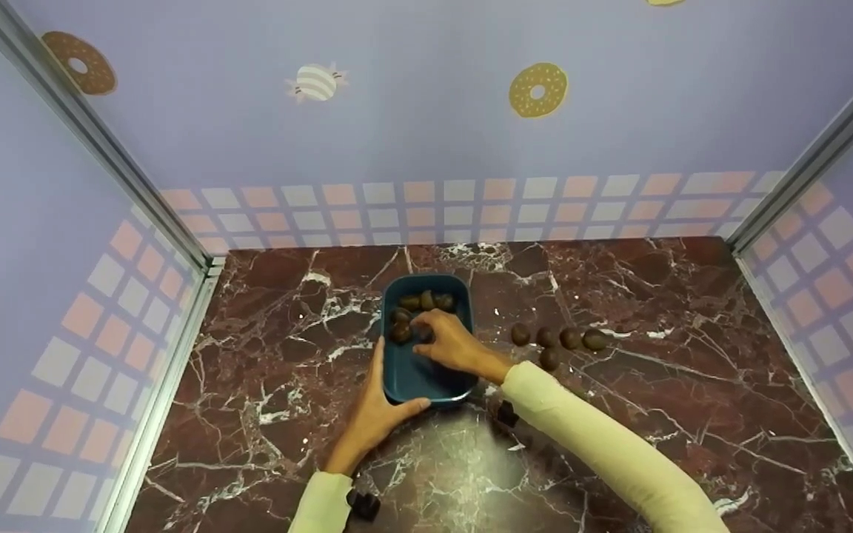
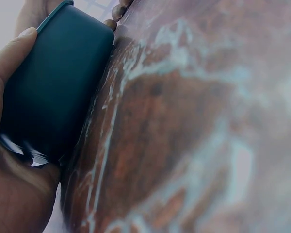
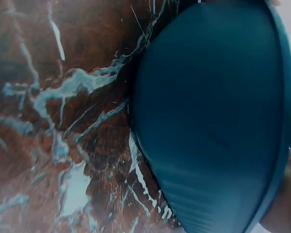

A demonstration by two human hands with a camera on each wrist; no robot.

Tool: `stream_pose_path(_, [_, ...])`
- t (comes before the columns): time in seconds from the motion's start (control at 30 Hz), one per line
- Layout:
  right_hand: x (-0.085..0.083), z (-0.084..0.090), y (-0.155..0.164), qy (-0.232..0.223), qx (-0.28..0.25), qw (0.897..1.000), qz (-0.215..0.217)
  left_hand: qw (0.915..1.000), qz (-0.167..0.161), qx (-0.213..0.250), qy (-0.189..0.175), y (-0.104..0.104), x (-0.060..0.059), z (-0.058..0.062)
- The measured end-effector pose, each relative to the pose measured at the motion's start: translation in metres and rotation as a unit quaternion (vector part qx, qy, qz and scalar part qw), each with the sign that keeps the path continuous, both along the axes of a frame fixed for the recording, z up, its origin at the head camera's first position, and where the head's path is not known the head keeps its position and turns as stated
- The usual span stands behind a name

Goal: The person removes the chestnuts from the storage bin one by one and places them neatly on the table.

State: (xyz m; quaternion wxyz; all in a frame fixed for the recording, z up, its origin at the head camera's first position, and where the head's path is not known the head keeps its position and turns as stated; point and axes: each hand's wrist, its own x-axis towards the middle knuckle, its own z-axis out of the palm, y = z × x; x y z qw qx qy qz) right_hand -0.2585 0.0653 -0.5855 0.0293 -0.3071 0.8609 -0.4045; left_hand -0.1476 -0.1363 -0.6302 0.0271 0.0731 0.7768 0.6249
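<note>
A deep blue rectangular container (image 1: 406, 377) stands on the marbled table. My left hand (image 1: 376, 403) holds its near left corner, with fingers along the left wall and thumb on the near rim; the left wrist view shows the thumb (image 2: 19, 48) against the outer wall. My right hand (image 1: 452, 342) reaches inside over the right rim. Its thumb and forefinger are apart, close beside a small brown round piece (image 1: 400, 332) that looks like a chestnut. Several similar brown pieces (image 1: 426, 300) lie at the container's far end. The right wrist view mostly shows the container's outer wall (image 3: 208, 107).
To the right of the container, several more brown round pieces (image 1: 569, 338) lie loose on the marbled table (image 1: 271, 444). Patterned panels (image 1: 426, 133) stand at the back and on both sides, with metal strips (image 1: 167, 385) along the edges.
</note>
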Motion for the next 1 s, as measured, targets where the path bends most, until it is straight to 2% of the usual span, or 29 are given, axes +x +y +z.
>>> stream_pose_path(0.07, [0.001,0.004,-0.003,-0.022,0.004,1.000,-0.004,1.0000,0.001,-0.001,0.002,0.001,0.001,0.000])
stream_pose_path(0.23, [-0.003,0.003,-0.008,-0.055,0.007,0.998,-0.003,0.9999,0.000,-0.014,-0.002,0.001,0.001,0.002])
stream_pose_path(0.4, [-0.006,0.003,-0.011,-0.064,-0.004,0.998,0.004,0.9997,-0.001,-0.017,-0.015,-0.001,0.002,0.003])
stream_pose_path(0.67, [-0.006,-0.002,-0.018,-0.097,-0.006,0.995,0.010,0.9999,0.000,-0.010,-0.003,-0.001,0.002,0.001])
stream_pose_path(0.83, [-0.001,-0.005,-0.021,-0.085,0.015,0.996,0.023,1.0000,0.002,-0.007,-0.001,0.000,0.003,0.003])
stream_pose_path(1.0, [-0.002,-0.011,-0.023,-0.072,0.013,0.997,0.035,0.9999,0.002,-0.011,0.000,-0.001,0.003,0.002])
